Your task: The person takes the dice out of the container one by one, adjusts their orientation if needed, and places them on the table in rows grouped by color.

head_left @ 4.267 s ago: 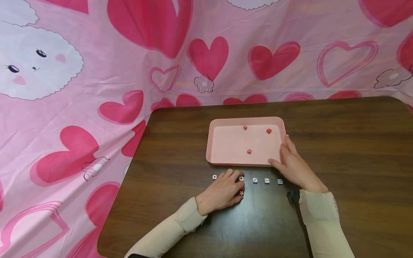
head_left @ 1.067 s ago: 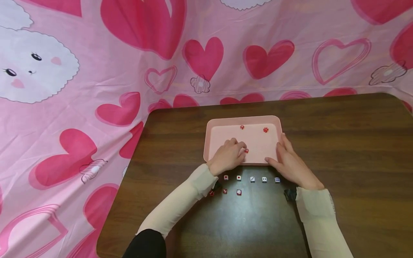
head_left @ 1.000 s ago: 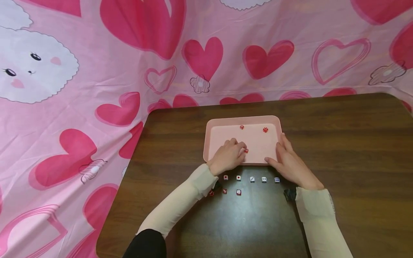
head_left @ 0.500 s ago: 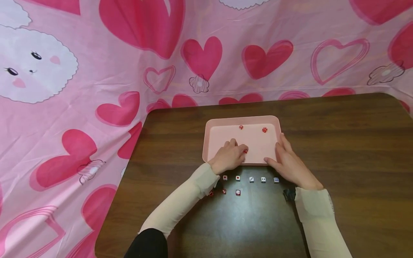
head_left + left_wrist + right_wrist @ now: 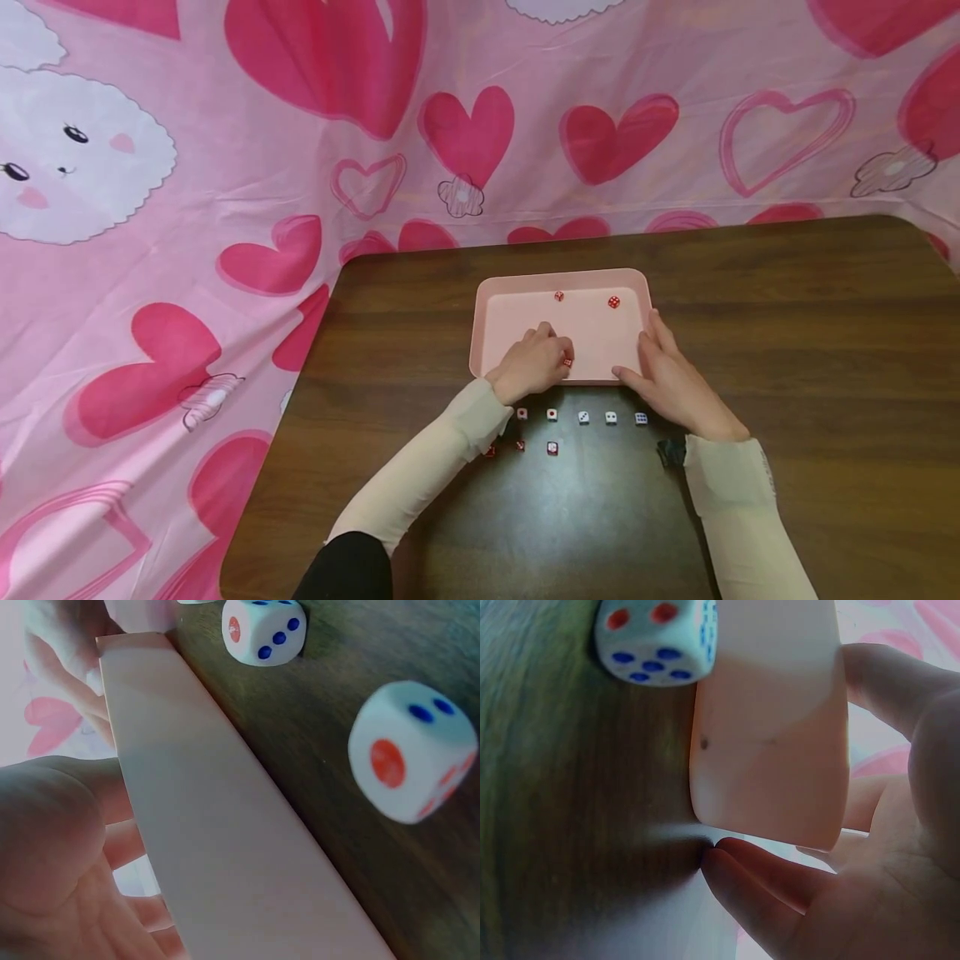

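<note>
My left hand (image 5: 531, 365) reaches into the pink tray (image 5: 600, 277), its thumb and fingertips pinching a red die (image 5: 567, 362) close over the tray floor. In the left wrist view the tray's wall hides that die and the fingertips. At the tray's near right corner, my right hand (image 5: 678, 385) grips the tray, thumb over the near rim and fingers along the right side. Two more red dice lie inside near the far wall, one toward the middle (image 5: 558, 296) and one at the right (image 5: 613, 302).
A row of white dice (image 5: 583, 417) lies on the wooden table (image 5: 810, 350) before the tray. Closer to me is a second row, including a red die (image 5: 552, 448); my left sleeve partly covers its left end. A patterned pink cloth (image 5: 285, 150) surrounds the table's far and left sides.
My left hand has gone from the dice on the table into the tray. Over the last half second the red die at its fingertips has shifted slightly toward me. My right hand stays put.
</note>
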{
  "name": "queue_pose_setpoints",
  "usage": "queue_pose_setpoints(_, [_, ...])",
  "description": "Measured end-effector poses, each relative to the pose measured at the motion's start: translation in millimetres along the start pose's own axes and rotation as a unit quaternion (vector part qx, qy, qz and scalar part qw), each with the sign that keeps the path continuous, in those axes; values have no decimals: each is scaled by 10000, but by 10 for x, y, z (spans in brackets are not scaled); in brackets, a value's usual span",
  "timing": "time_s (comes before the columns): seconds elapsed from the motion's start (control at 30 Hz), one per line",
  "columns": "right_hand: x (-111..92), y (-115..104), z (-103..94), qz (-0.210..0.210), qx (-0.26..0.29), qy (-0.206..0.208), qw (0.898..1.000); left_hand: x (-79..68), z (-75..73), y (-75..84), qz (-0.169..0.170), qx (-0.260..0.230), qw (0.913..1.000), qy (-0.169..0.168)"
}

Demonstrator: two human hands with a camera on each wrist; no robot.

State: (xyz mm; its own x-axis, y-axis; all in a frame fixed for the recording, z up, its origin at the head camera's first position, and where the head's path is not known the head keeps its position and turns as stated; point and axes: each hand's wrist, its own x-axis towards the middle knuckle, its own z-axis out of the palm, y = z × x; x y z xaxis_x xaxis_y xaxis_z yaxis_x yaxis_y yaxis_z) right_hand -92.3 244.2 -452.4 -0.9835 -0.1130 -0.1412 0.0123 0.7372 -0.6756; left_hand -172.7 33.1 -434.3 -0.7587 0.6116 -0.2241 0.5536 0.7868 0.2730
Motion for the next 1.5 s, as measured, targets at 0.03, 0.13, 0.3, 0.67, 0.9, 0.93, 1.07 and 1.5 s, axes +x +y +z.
queue_pose_setpoints(0.03, [1,-3,-2,-9,-7,10,10000,3,0,-1,-21,-13,10000,-5])
queue_pose_setpoints(0.13, [4,-8,-3,-34,-15,21,10000,8,-4,-1,-43,-29,10000,2])
queue_pose_setpoints(0.3, [10,-10,0,-44,-24,18,10000,3,-13,4,-25,-45,10000,19])
queue_pose_setpoints(0.67, [12,-5,-3,-51,-18,13,10000,-1,-23,3,-12,38,10000,52])
queue_pose_setpoints(0.9, [12,-15,-8,-39,-24,4,10000,-1,-25,-8,12,20,9999,112])
queue_pose_setpoints(0.93, [11,-17,-8,-40,-25,6,10000,-1,-26,-10,14,28,9999,123])
queue_pose_setpoints(1.07, [12,-23,-9,-44,-18,18,10000,1,-21,-17,21,43,9999,155])
queue_pose_setpoints(1.5, [20,-28,-18,-4,-1,-23,10000,5,-21,-20,-42,-15,9999,140])
